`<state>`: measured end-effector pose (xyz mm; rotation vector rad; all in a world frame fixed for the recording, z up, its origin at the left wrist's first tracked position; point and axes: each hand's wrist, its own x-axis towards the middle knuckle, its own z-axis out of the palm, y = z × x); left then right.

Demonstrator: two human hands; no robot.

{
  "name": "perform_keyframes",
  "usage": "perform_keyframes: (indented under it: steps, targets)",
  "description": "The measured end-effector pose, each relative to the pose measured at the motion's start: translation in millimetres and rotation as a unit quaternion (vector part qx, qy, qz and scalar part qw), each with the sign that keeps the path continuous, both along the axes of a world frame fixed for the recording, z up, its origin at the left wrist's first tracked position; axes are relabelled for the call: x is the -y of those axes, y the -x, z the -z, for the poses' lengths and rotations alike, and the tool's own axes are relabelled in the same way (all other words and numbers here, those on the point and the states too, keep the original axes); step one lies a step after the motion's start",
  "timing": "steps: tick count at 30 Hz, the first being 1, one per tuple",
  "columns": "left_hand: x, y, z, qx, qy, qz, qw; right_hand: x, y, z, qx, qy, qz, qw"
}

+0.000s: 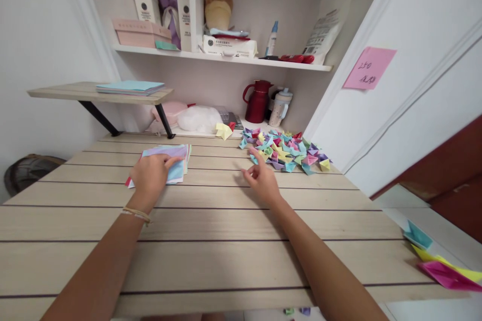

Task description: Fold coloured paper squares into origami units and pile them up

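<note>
A pale plank table is taken up by two groups of paper. To the right, near the wall, a scattered pile of folded pieces is spread: small pointed shapes in pink, blue, purple, green and yellow. To the left, a thin stack of pastel sheets is laid flat, its edges slightly fanned. The stack is partly covered by the left hand, laid palm down with fingers extended on the top sheet; nothing is gripped. The right hand is held loosely curled and empty between stack and pile, its forefinger pointed at a stray blue piece at the pile's near edge; whether contact is made cannot be told. The step in hand is judged to be the picking of a sheet for folding; for that, one sheet would need to be slid free of those beneath and pinched at an edge.
</note>
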<state>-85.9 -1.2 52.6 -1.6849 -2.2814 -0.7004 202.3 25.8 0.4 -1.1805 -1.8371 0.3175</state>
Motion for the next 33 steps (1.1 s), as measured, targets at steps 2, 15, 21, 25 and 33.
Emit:
perform_keyframes:
  steps: [2,15,21,25,33]
  targets:
    - [3,-7,2.7,-0.009,-0.062,0.062,0.996,6,11,-0.7,0.002,0.043,-0.064,0.997]
    - [25,-78,29.1,0.065,-0.092,0.484,0.868,5,19,8.3,-0.002,0.012,-0.188,0.982]
    - [10,-58,21.8,0.188,-0.188,0.272,0.925,-1,9,5.8,-0.166,0.029,-0.134,0.977]
    - [-1,-51,27.5,0.311,-0.044,0.358,0.879,-1,10,4.6,-0.249,0.053,-0.141,0.957]
    - [-6,-55,45.8,0.495,0.088,0.445,0.741,-3,12,7.7,-0.287,0.116,-0.104,0.945]
